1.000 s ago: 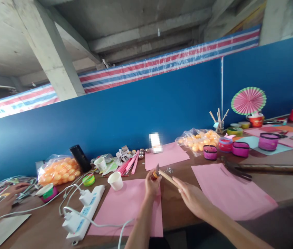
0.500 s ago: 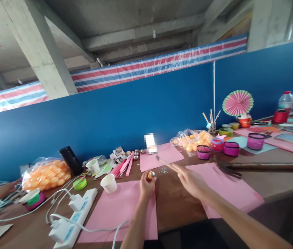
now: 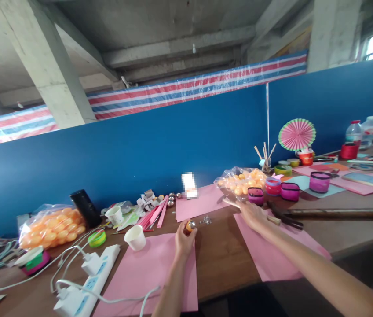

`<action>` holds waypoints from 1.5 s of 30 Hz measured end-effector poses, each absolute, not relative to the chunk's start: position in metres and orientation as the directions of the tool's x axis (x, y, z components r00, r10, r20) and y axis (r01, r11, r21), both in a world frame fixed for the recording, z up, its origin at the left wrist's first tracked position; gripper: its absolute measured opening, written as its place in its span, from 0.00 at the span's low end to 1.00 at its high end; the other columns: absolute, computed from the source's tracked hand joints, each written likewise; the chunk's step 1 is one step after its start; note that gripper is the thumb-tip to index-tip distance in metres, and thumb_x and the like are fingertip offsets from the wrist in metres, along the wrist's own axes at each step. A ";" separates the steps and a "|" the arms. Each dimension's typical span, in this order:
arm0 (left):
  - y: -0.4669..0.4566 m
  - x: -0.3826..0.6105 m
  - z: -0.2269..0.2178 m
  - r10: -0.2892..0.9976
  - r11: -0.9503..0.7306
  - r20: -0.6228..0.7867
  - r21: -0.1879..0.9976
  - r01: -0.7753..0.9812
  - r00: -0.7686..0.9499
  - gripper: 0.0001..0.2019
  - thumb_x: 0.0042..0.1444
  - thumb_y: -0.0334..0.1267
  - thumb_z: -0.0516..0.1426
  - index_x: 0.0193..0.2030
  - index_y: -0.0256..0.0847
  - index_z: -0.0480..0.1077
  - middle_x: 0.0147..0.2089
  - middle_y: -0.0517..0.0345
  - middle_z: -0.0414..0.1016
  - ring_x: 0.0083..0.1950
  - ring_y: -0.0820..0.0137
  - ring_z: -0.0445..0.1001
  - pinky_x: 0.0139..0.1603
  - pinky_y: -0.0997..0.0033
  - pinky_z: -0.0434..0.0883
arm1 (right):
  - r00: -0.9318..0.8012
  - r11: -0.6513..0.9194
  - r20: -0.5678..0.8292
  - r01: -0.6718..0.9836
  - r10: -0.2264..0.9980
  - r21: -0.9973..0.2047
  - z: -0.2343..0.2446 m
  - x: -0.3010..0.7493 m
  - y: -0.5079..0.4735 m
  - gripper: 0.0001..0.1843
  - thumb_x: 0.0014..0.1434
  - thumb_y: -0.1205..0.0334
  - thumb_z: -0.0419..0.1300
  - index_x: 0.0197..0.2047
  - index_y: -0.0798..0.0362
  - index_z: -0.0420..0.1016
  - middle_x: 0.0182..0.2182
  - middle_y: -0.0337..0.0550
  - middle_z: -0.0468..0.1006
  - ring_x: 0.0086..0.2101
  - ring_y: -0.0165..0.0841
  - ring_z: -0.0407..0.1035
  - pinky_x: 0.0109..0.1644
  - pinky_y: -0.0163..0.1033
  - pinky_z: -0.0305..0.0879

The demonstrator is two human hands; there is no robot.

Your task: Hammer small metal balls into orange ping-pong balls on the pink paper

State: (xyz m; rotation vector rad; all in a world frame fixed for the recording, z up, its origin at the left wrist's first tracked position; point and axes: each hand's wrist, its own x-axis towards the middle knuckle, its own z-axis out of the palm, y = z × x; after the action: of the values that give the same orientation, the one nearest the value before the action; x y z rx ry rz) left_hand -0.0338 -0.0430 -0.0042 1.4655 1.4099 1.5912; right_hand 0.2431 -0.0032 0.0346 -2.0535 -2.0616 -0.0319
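Head view: left hand is pinching small shiny silver-and-orange ball by far corner of square pink paper sheet, near tiny silver metal bits. Right hand is having pale wooden stick under it; cannot tell if fingers are gripping. Stick is now lying farther from ball, nearer wooden-handled claw hammer; work on ball is probably pausing.

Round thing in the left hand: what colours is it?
The round thing in the left hand is silver and orange, seen best in the head view.
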 end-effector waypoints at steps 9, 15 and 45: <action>-0.047 -0.032 0.000 0.902 -0.294 0.345 0.931 0.216 -0.259 0.20 0.38 0.37 0.61 0.41 0.37 0.69 0.38 0.53 0.73 0.34 0.69 0.72 0.38 0.69 0.69 | -0.011 0.039 0.274 0.994 0.962 -0.097 0.023 0.246 -0.003 0.16 0.59 0.69 0.42 0.43 0.51 0.69 0.40 0.50 0.68 0.41 0.40 0.62 0.38 0.40 0.54; -0.046 -0.033 -0.002 0.899 -0.312 0.363 0.923 0.223 -0.246 0.19 0.38 0.37 0.60 0.41 0.37 0.69 0.38 0.53 0.73 0.35 0.68 0.72 0.36 0.69 0.70 | -0.002 0.037 0.286 0.992 0.958 -0.117 0.031 0.242 -0.003 0.15 0.58 0.68 0.46 0.46 0.51 0.67 0.42 0.52 0.69 0.41 0.41 0.62 0.40 0.43 0.55; -0.047 -0.032 -0.001 0.911 -0.289 0.338 0.932 0.218 -0.238 0.19 0.39 0.35 0.60 0.42 0.38 0.68 0.38 0.52 0.73 0.34 0.69 0.72 0.36 0.70 0.70 | -0.363 0.415 0.209 0.846 0.908 -0.335 0.029 0.132 0.015 0.14 0.55 0.68 0.50 0.40 0.53 0.74 0.40 0.46 0.75 0.41 0.33 0.66 0.45 0.33 0.55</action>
State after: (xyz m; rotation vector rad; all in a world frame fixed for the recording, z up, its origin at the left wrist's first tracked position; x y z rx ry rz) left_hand -0.0322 -0.0465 -0.0012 1.4474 1.3836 1.5737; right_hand 0.1324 0.0146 0.0294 -1.5065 -2.3171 0.2409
